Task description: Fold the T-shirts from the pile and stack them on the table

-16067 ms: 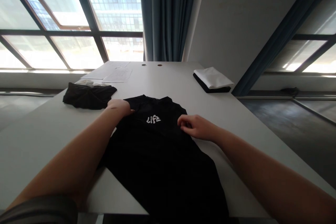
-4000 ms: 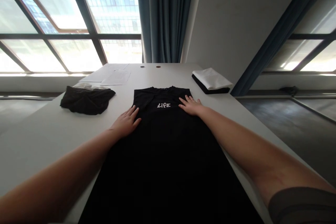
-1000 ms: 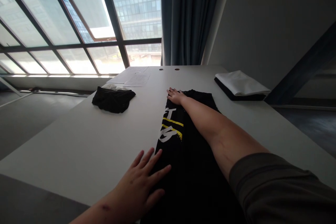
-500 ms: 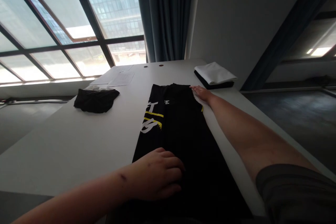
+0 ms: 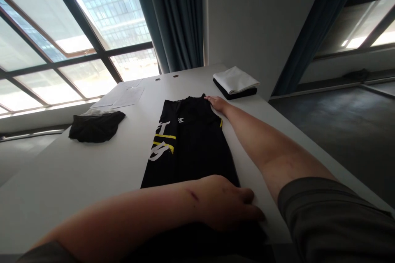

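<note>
A black T-shirt lies lengthwise on the white table. Its left side is folded inward and shows a white and yellow print. My left hand reaches across the near end of the shirt, fingers closed over its right edge by the hem. My right hand is at the far right corner, fingers together on the shoulder edge. A strip of yellow print shows under my right forearm.
A crumpled black garment lies at the left with a pale item behind it. Paper sheets sit further back. A folded white cloth on a folded black one is at the far right corner. Windows and a curtain stand behind.
My left hand has slid from the shirt's near middle across to its right edge. My right hand stays at the far right shoulder. The view has swung to the right.
</note>
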### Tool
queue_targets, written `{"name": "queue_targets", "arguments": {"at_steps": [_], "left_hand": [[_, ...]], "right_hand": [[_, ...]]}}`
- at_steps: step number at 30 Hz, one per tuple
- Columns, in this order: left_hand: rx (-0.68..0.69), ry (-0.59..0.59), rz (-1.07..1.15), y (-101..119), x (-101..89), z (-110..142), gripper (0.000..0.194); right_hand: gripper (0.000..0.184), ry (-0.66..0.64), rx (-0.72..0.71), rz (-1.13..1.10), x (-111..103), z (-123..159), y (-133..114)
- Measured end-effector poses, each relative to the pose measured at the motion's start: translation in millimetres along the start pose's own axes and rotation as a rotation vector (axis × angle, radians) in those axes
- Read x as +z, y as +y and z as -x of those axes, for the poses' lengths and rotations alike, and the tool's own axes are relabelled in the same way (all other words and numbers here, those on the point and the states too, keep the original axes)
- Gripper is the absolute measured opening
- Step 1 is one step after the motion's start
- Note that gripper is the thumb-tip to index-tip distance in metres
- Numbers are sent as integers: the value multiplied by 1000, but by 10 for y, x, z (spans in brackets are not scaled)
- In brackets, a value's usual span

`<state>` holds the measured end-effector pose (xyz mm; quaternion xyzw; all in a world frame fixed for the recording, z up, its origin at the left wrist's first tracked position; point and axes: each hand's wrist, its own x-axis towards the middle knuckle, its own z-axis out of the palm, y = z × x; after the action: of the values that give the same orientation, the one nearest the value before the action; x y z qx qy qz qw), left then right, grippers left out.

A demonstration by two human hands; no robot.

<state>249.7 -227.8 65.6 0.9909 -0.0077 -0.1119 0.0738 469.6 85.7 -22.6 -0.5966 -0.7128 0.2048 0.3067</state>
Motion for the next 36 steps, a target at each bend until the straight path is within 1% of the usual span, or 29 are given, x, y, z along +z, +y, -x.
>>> {"name": "queue_targets", "arguments": {"at_steps": [2,4,6,9,11,14,17,18,19,22,24,25,28,30,31,33,35,36], "left_hand": [[21,-28,-11,-4,-18,8,42],[22,9,-43,7,-26,81,33],[1,117,-91,34,-17,221,28],[-64,310,-133,104,31,538,25],[-119,382,-132,170,78,788,21],[-199,401,-121,296,183,1158,15],[-317,368,-78,429,349,1469,5],[-363,349,-47,469,413,1553,8],[-401,328,-11,506,477,1629,14],[-457,281,82,592,637,1799,39],[-459,271,105,629,703,1867,50],[-460,279,100,642,726,1888,49],[-446,352,28,674,783,1908,33],[-440,412,-37,705,829,1916,28],[-442,434,-67,725,859,1931,30],[-462,456,-112,772,938,2004,40],[-502,460,-123,809,1044,2143,55],[-533,458,-106,816,1103,2234,61]], "right_hand": [[59,11,-13,-28,26,-7,-38],[60,21,-24,-49,58,-10,-85],[60,30,-32,-60,80,-17,-144],[60,39,-43,-45,83,-68,-286],[62,41,-54,-17,92,-142,-438],[67,25,-75,32,202,-281,-745],[69,-29,-83,91,482,-369,-1050],[67,-63,-81,115,602,-374,-1129],[65,-106,-74,145,724,-366,-1192],[65,-216,-32,256,1019,-292,-1294],[67,-235,-18,323,1102,-224,-1317],[67,-229,-24,346,1105,-185,-1326],[64,-190,-97,390,1017,-9,-1358],[63,-169,-188,407,926,209,-1381],[63,-169,-247,410,879,361,-1389],[62,-184,-388,398,779,749,-1395],[62,-216,-548,346,666,1214,-1380],[61,-241,-602,309,606,1454,-1363]]}}
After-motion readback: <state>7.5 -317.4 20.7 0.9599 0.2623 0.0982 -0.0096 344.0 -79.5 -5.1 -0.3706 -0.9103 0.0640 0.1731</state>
